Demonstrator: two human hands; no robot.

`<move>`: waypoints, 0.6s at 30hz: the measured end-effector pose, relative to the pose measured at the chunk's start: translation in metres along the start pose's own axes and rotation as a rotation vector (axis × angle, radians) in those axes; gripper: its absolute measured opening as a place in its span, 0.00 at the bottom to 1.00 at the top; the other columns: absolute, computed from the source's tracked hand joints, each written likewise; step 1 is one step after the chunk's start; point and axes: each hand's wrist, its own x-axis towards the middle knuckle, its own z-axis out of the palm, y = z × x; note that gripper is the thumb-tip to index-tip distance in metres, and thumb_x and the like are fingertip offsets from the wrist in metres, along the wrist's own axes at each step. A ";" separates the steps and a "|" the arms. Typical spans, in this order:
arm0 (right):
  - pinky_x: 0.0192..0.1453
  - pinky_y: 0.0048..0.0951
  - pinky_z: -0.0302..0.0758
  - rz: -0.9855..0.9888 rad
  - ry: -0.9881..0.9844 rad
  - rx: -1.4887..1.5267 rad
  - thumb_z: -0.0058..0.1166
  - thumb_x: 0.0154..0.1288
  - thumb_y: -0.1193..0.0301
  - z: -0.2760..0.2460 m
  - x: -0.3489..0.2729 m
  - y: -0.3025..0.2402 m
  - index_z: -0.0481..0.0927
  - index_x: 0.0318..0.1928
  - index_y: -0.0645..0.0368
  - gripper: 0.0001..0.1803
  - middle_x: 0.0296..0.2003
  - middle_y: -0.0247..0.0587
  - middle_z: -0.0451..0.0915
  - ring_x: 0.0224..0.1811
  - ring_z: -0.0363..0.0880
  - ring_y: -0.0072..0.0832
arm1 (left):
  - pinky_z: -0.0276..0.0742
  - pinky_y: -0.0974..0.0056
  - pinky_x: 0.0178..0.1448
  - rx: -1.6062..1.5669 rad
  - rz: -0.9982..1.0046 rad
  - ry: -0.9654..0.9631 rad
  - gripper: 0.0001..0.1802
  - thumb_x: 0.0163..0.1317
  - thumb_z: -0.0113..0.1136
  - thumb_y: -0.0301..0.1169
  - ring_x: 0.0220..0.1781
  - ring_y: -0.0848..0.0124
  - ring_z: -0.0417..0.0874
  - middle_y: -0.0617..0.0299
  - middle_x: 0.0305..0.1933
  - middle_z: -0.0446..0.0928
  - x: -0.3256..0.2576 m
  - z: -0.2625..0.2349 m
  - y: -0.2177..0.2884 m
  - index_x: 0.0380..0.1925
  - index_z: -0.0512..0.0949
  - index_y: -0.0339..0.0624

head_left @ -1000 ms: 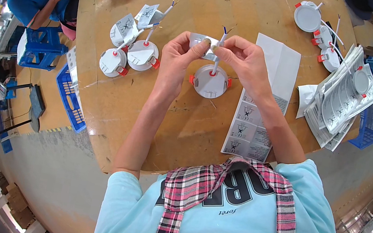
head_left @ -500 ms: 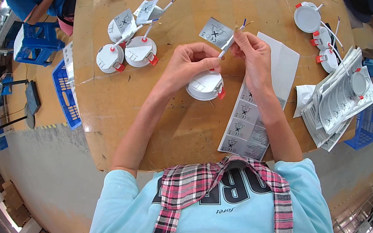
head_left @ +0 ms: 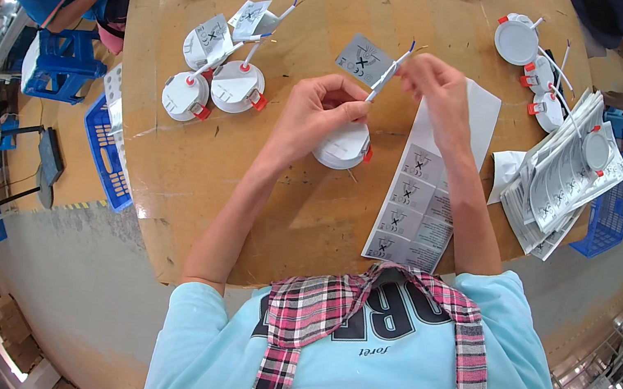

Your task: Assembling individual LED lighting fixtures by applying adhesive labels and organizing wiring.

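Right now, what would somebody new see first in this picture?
Probably the two hands in the middle: the left hand and right hand pinch a thin white cable rising from a round white lamp on the wooden table. A grey label hangs by the cable's top.

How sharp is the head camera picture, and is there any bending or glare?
Head view: the hands, the left and the right, and the white cable look sharp; the table edge bows from fisheye distortion; a black rim rings the picture; bright glare at lower right; soft shadows under the round white lamps.
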 end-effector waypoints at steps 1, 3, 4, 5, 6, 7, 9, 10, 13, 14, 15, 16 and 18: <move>0.29 0.19 0.62 -0.003 -0.046 -0.169 0.62 0.59 0.61 0.007 -0.004 0.001 0.82 0.30 0.63 0.16 0.22 0.29 0.76 0.25 0.68 0.13 | 0.75 0.73 0.37 0.097 0.034 0.052 0.07 0.59 0.62 0.28 0.30 0.79 0.80 0.62 0.27 0.80 -0.001 0.002 -0.004 0.34 0.78 0.36; 0.29 0.19 0.63 -0.006 -0.092 -0.336 0.62 0.58 0.61 0.014 -0.008 0.001 0.82 0.31 0.64 0.16 0.22 0.30 0.76 0.26 0.68 0.13 | 0.76 0.72 0.38 0.195 0.066 0.106 0.08 0.59 0.62 0.29 0.31 0.78 0.81 0.62 0.27 0.80 -0.002 0.001 -0.008 0.34 0.79 0.35; 0.29 0.19 0.63 -0.016 -0.116 -0.320 0.62 0.59 0.62 0.015 -0.008 -0.001 0.82 0.31 0.65 0.15 0.22 0.30 0.77 0.26 0.69 0.14 | 0.76 0.72 0.39 0.217 0.087 0.113 0.09 0.58 0.63 0.29 0.32 0.78 0.81 0.62 0.28 0.81 -0.001 0.001 -0.010 0.34 0.79 0.35; 0.30 0.19 0.64 -0.025 -0.141 -0.305 0.62 0.59 0.63 0.016 -0.009 -0.001 0.82 0.31 0.65 0.15 0.22 0.31 0.77 0.26 0.69 0.14 | 0.76 0.71 0.40 0.239 0.109 0.120 0.10 0.58 0.64 0.30 0.33 0.78 0.81 0.62 0.29 0.81 0.000 0.001 -0.010 0.34 0.79 0.34; 0.30 0.19 0.64 -0.026 -0.140 -0.305 0.62 0.59 0.63 0.017 -0.011 -0.001 0.82 0.31 0.65 0.15 0.22 0.31 0.77 0.26 0.69 0.14 | 0.76 0.71 0.40 0.240 0.109 0.119 0.10 0.58 0.64 0.30 0.33 0.78 0.81 0.62 0.29 0.81 0.000 0.002 -0.010 0.34 0.79 0.34; 0.30 0.19 0.64 -0.019 -0.136 -0.278 0.61 0.59 0.63 0.018 -0.012 0.000 0.82 0.31 0.66 0.15 0.23 0.31 0.78 0.26 0.70 0.14 | 0.76 0.71 0.38 0.181 0.127 0.148 0.13 0.56 0.65 0.32 0.32 0.77 0.81 0.61 0.30 0.81 0.002 0.005 -0.008 0.36 0.79 0.34; 0.30 0.19 0.65 -0.014 -0.132 -0.251 0.61 0.60 0.64 0.021 -0.015 -0.002 0.82 0.31 0.66 0.15 0.23 0.32 0.78 0.26 0.70 0.15 | 0.76 0.70 0.36 0.123 0.147 0.176 0.17 0.55 0.67 0.35 0.31 0.76 0.81 0.60 0.30 0.82 0.003 0.006 -0.007 0.38 0.79 0.34; 0.30 0.19 0.65 0.020 -0.147 -0.238 0.60 0.60 0.64 0.025 -0.018 -0.003 0.82 0.31 0.66 0.14 0.23 0.32 0.78 0.26 0.70 0.15 | 0.76 0.70 0.36 0.129 0.086 0.149 0.18 0.54 0.68 0.36 0.32 0.77 0.80 0.60 0.31 0.82 0.001 0.004 -0.007 0.39 0.79 0.34; 0.29 0.19 0.64 0.063 -0.167 -0.161 0.59 0.61 0.65 0.029 -0.020 -0.001 0.82 0.31 0.66 0.14 0.22 0.32 0.77 0.25 0.70 0.14 | 0.75 0.70 0.35 0.094 0.019 0.095 0.18 0.54 0.68 0.37 0.32 0.78 0.79 0.61 0.33 0.81 0.001 -0.002 -0.008 0.39 0.79 0.35; 0.28 0.19 0.63 0.073 -0.173 -0.099 0.57 0.62 0.65 0.029 -0.020 0.000 0.82 0.31 0.66 0.14 0.22 0.31 0.77 0.25 0.69 0.14 | 0.75 0.70 0.35 0.051 0.014 0.068 0.18 0.55 0.68 0.37 0.33 0.78 0.79 0.62 0.34 0.81 0.001 -0.002 -0.007 0.39 0.79 0.35; 0.28 0.19 0.63 0.073 -0.173 -0.098 0.57 0.62 0.65 0.029 -0.020 0.000 0.82 0.31 0.66 0.14 0.22 0.31 0.77 0.25 0.69 0.14 | 0.75 0.70 0.35 0.053 0.014 0.068 0.18 0.55 0.68 0.37 0.33 0.78 0.79 0.62 0.34 0.81 0.000 -0.002 -0.006 0.39 0.79 0.35; 0.28 0.19 0.63 0.079 -0.171 -0.118 0.56 0.63 0.65 0.027 -0.020 0.000 0.82 0.31 0.66 0.14 0.21 0.30 0.76 0.24 0.68 0.14 | 0.75 0.71 0.36 0.016 0.016 0.105 0.17 0.56 0.67 0.37 0.34 0.79 0.79 0.62 0.34 0.81 -0.002 0.002 -0.001 0.38 0.79 0.35; 0.27 0.20 0.62 0.084 -0.168 -0.137 0.55 0.64 0.65 0.026 -0.020 -0.001 0.82 0.31 0.66 0.14 0.21 0.30 0.75 0.24 0.68 0.14 | 0.74 0.72 0.38 -0.020 0.018 0.141 0.15 0.57 0.66 0.36 0.35 0.80 0.78 0.63 0.34 0.81 0.000 0.002 0.000 0.38 0.78 0.35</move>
